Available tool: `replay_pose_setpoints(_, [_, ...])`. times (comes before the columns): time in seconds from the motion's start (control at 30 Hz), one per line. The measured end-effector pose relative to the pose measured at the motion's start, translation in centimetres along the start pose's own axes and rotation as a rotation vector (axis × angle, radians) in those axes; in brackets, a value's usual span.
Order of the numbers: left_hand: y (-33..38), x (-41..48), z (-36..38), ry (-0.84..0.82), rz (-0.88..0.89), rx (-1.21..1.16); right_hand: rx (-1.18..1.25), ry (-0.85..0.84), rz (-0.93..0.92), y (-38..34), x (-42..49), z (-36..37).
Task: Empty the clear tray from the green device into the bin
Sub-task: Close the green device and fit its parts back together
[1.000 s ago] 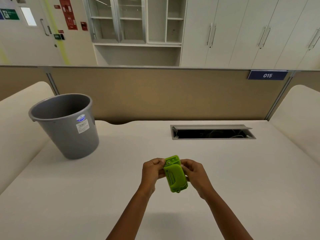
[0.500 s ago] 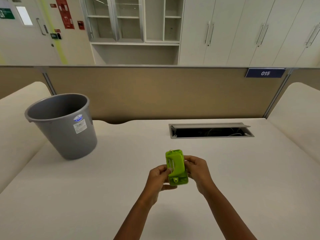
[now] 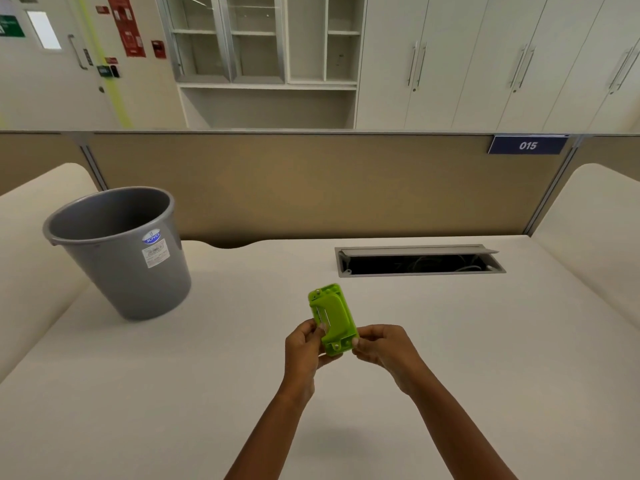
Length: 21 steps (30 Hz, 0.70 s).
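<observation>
The green device (image 3: 333, 318) is a small lime-green plastic block, held above the table with its underside towards me and its long axis pointing away. My left hand (image 3: 304, 348) pinches its near left edge. My right hand (image 3: 384, 348) pinches its near right corner. I cannot make out a clear tray on it. The grey bin (image 3: 121, 251) stands upright and open on the table at the far left, well apart from both hands.
An open cable hatch (image 3: 419, 260) is set into the white table (image 3: 485, 358) at the back right. A tan partition (image 3: 311, 185) closes off the far edge. Raised cream side panels flank the table left and right.
The device has been turned in my hands from tilted to pointing away. Both hands have slid down to its near end and moved slightly towards me.
</observation>
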<state>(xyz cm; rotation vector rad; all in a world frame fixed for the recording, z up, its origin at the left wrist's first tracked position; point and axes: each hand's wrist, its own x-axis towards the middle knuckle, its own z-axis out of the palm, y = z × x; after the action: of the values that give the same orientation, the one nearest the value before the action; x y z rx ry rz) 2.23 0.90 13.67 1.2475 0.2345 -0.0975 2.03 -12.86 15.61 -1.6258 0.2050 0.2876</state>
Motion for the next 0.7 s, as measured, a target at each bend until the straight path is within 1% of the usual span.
replay_pose_setpoints(0.1, [0.1, 0.1, 0.4, 0.024, 0.029, 0.006, -0.025, 0.088, -0.010, 0.0, 0.3, 0.5])
replay_pose_setpoints(0.2, [0.1, 0.1, 0.3, 0.032, 0.041, 0.017, -0.025, 0.104, -0.016, 0.1, 0.3, 0.7])
replay_pose_setpoints(0.33, [0.3, 0.2, -0.1, -0.008, 0.002, 0.026, -0.002, -0.017, 0.020, -0.1, 0.4, -0.1])
replay_pose_setpoints(0.47, [0.6, 0.1, -0.3, -0.064, -0.050, 0.088, 0.131, -0.119, 0.114, -0.7, 0.3, -0.6])
replay_pose_setpoints(0.6, [0.1, -0.2, -0.1, -0.108, -0.075, 0.132, 0.077, -0.115, 0.078, -0.4, 0.2, 0.0])
replay_pose_setpoints(0.7, [-0.2, -0.5, -0.3, -0.132, -0.103, 0.085, 0.184, -0.086, 0.078, 0.0, 0.3, -0.1])
